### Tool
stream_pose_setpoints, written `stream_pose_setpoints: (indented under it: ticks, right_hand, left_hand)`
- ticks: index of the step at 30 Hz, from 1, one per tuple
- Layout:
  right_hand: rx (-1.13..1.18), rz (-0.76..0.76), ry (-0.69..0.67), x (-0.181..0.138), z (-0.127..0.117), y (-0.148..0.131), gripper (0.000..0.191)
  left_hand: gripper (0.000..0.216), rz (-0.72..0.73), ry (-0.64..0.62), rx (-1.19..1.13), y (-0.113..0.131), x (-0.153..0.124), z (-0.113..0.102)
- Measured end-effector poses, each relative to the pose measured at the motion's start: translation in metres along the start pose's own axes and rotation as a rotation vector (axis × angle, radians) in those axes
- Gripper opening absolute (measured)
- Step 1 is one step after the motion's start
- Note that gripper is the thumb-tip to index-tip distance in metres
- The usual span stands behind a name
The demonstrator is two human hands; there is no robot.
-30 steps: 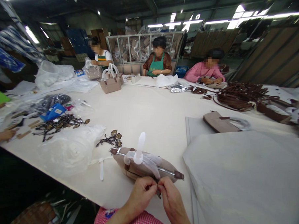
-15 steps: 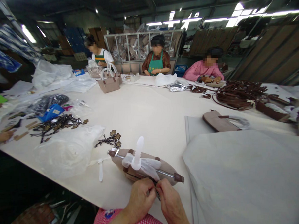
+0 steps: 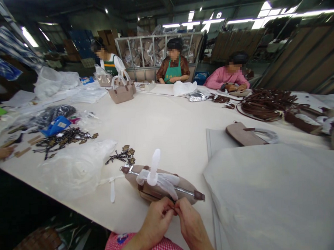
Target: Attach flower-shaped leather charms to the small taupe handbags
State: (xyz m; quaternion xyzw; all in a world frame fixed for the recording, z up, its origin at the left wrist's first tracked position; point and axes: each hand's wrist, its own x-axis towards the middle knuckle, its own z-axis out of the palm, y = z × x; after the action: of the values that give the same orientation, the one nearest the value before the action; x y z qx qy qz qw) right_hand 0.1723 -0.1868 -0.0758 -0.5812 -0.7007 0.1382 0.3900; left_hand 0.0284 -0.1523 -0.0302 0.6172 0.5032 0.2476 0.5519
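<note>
A taupe handbag (image 3: pixel 183 183) with brown trim and a silver zip stands on the table in front of me, its handles wrapped in white film. A white plastic strip (image 3: pixel 154 166) sticks up from the wrapping. My left hand (image 3: pixel 157 217) and my right hand (image 3: pixel 189 220) meet at the bag's near side, fingertips pinched together. What they pinch is small and hidden by the fingers. Just beyond the bag lies a bunch of black cords with flower charms (image 3: pixel 125 154). Left of it is another white plastic strip (image 3: pixel 112 190).
Crumpled clear plastic (image 3: pixel 77 169) lies left on the white table (image 3: pixel 167 125). Grey sheets (image 3: pixel 275 186) cover the right side, with a second handbag (image 3: pixel 242 132) behind. Brown straps (image 3: pixel 268 104) are coiled at the far right. Several people sit around; a co-worker's hand (image 3: pixel 3 153) shows at left.
Both my hands have shifted slightly, with the fingertips still close together at the bag's near side. The dark piece seen below the fingers earlier no longer shows. The bag stays in place.
</note>
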Motion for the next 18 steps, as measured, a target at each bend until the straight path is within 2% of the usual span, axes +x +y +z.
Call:
stream_pose_setpoints:
  ticks: [6,14,18]
  right_hand:
    - [0.022,0.020,0.005,-0.001,0.000,0.000,0.020]
    - [0.032,0.009,0.013,-0.001,0.002,0.000,0.025]
    - [0.066,0.074,0.023,0.000,0.004,-0.004,0.026]
  left_hand:
    - [0.012,-0.042,0.008,-0.115,-0.009,0.004,0.001]
    - [0.010,-0.030,0.090,-0.019,-0.010,0.006,0.003]
    - [0.010,-0.044,0.110,-0.055,-0.010,0.005,0.008]
